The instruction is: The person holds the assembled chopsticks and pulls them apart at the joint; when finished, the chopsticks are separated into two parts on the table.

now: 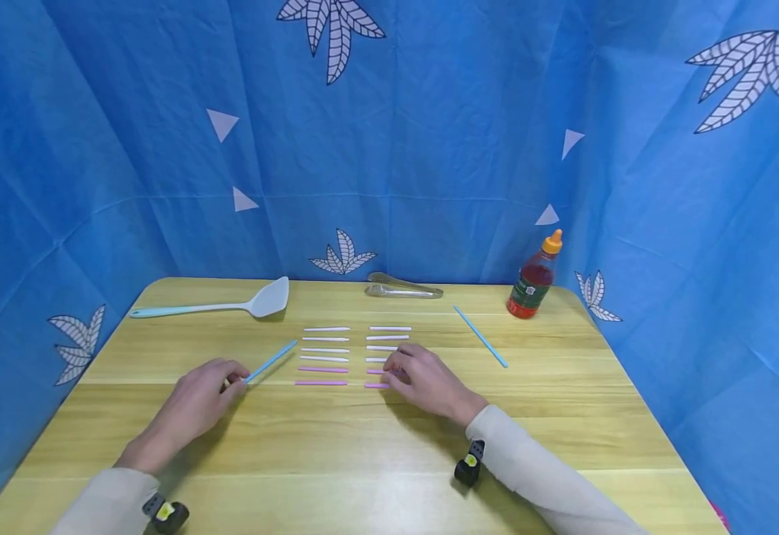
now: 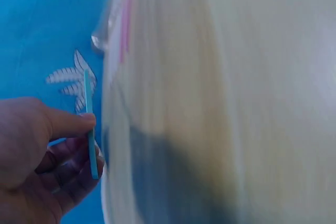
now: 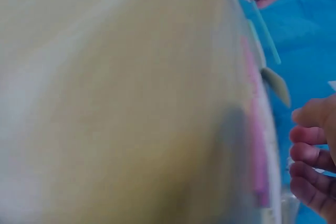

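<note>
My left hand (image 1: 202, 397) pinches a thin blue stick (image 1: 271, 362) by its near end, between thumb and fingers. Raised off the table, the stick slants up to the right. My right hand (image 1: 430, 383) hovers low over the right column of short sticks and hides part of it; its fingers are loosely bent, with nothing between them in the right wrist view. That column has white sticks (image 1: 390, 328) with pink sticks (image 1: 375, 386) nearer me. A matching left column holds white sticks (image 1: 325, 350) and two pink sticks (image 1: 321, 383). Another blue stick (image 1: 480, 336) lies to the right.
At the back left of the wooden table (image 1: 336, 461) lies a spatula (image 1: 269, 298). Metal tongs (image 1: 403, 290) lie at the back middle. A red sauce bottle (image 1: 531, 286) with an orange cap stands at the back right. A blue curtain (image 1: 430, 148) hangs around the table.
</note>
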Tool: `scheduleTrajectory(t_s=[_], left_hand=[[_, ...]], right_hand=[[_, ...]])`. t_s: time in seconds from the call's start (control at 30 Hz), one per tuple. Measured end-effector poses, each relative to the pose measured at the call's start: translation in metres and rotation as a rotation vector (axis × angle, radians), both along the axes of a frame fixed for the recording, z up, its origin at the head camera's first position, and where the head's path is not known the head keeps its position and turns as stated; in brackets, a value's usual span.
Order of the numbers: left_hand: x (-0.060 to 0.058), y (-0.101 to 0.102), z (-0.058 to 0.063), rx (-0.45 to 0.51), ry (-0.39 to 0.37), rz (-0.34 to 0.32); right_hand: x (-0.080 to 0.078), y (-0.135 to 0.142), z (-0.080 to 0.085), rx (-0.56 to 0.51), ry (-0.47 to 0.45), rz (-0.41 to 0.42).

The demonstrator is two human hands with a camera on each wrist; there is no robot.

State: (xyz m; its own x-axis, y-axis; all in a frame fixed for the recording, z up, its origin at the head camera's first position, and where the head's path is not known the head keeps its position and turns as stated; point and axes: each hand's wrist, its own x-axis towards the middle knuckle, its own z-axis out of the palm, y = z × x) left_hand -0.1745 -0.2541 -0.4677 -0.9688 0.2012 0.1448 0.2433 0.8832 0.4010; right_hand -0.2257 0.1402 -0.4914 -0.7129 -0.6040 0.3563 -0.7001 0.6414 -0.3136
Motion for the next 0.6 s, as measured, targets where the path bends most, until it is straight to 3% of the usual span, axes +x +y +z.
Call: scheduleTrajectory(t_s=[0.2, 0.37, 0.6], left_hand=[[0.005, 0.035, 0.012, -0.002, 0.043, -0.125], [0.008, 0.059, 0.018, -0.008, 0.094, -0.245], [0.008, 0.081, 0.015, -0.053, 0.191, -0.363]], right_hand=[[-0.004, -0.009, 0.023, -0.052, -0.026, 0.019], [0.002, -0.023, 0.036, -0.057, -0.092, 0.055], [0.016, -0.035, 0.036, 0.007, -0.156, 0.138]])
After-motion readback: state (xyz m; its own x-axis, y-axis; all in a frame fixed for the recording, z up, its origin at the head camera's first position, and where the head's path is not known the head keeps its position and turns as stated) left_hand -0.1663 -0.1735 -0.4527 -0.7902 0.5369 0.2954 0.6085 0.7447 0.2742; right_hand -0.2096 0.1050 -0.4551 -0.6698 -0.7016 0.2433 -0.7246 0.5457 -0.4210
